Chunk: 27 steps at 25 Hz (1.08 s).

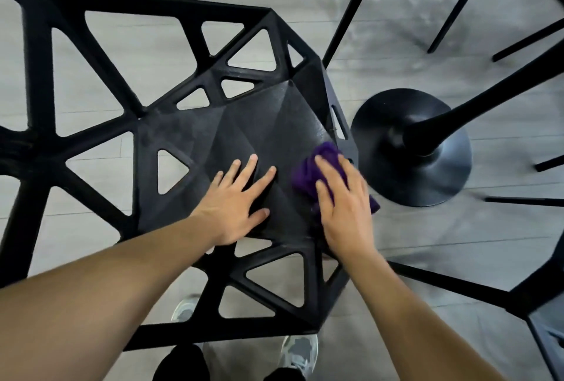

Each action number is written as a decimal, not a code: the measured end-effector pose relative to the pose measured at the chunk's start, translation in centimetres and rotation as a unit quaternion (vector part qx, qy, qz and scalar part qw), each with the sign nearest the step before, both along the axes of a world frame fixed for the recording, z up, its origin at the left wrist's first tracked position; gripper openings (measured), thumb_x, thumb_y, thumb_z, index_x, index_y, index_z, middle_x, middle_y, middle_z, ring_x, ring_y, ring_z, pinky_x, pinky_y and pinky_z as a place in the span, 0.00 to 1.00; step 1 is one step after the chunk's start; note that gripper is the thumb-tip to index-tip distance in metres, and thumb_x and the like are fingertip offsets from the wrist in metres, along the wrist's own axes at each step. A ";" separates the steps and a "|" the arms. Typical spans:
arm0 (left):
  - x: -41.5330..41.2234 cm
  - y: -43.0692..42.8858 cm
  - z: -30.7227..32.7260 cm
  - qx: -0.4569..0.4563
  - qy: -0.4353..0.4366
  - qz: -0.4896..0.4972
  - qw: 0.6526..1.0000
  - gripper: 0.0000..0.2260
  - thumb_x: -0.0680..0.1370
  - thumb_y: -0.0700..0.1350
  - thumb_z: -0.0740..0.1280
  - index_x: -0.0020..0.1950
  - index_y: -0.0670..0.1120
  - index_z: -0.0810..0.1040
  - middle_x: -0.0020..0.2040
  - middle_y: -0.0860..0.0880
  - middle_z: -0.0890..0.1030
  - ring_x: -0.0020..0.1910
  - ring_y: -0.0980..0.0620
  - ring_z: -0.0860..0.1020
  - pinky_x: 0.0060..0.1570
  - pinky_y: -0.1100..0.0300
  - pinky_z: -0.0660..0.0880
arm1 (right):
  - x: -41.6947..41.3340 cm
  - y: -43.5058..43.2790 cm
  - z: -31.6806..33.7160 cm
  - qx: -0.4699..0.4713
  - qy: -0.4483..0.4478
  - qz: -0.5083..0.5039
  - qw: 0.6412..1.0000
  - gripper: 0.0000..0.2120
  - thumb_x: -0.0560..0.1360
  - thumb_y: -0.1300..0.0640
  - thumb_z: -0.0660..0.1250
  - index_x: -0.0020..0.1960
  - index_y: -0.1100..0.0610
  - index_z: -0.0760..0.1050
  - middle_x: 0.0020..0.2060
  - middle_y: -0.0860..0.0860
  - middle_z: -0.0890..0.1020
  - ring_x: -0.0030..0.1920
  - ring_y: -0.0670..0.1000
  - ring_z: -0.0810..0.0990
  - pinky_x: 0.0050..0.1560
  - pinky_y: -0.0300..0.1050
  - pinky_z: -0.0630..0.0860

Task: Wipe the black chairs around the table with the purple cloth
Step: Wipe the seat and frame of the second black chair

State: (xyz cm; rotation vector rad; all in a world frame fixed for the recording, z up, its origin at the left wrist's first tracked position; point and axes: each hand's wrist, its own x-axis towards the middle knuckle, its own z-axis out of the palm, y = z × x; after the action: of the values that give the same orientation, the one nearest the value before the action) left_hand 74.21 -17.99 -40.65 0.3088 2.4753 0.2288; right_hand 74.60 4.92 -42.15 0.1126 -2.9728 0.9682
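I see my left hand (235, 206) spread flat on the seat of the black chair (250, 124). My right hand (345, 209) presses the purple cloth (305, 176) against its right edge, near the round table base (442, 173).

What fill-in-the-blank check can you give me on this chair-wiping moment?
1. The right hand presses a ____ cloth onto the black chair.
2. The left hand lies flat on that chair's ____.
3. The round table base stands to the ____ of both hands.
Missing words: purple; seat; right.
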 end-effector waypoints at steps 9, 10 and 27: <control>-0.5 -0.1 0.5 0.022 0.053 0.034 0.998 0.36 0.80 0.67 0.58 0.82 0.64 0.41 0.83 0.50 0.39 0.83 0.44 0.43 0.80 0.48 0.47 | -9.9 -1.9 0.6 -0.052 -0.054 -0.040 0.996 0.23 0.82 0.42 0.60 0.76 0.41 0.64 0.73 0.49 0.67 0.70 0.52 0.70 0.69 0.54 0.72; -1.3 -0.2 0.7 0.027 0.077 0.054 0.995 0.38 0.78 0.69 0.60 0.82 0.63 0.43 0.84 0.49 0.41 0.82 0.44 0.45 0.80 0.48 0.49 | -7.9 -1.4 0.8 -0.048 -0.062 -0.041 0.996 0.24 0.82 0.43 0.61 0.77 0.41 0.63 0.74 0.49 0.65 0.72 0.52 0.68 0.71 0.53 0.70; -5.7 -2.1 -1.4 0.000 0.052 0.095 0.994 0.52 0.70 0.77 0.62 0.74 0.67 0.24 0.77 0.52 0.22 0.78 0.43 0.27 0.78 0.40 0.35 | -18.0 -5.5 -0.4 0.009 -0.010 -0.078 0.997 0.24 0.84 0.48 0.58 0.79 0.46 0.62 0.67 0.58 0.69 0.64 0.59 0.73 0.64 0.57 0.73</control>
State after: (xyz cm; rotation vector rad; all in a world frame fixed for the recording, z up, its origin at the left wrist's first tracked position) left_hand 68.55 -20.08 -42.06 0.0875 2.6098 0.2985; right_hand 56.62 -0.57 -42.51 -0.1274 -2.9540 0.9303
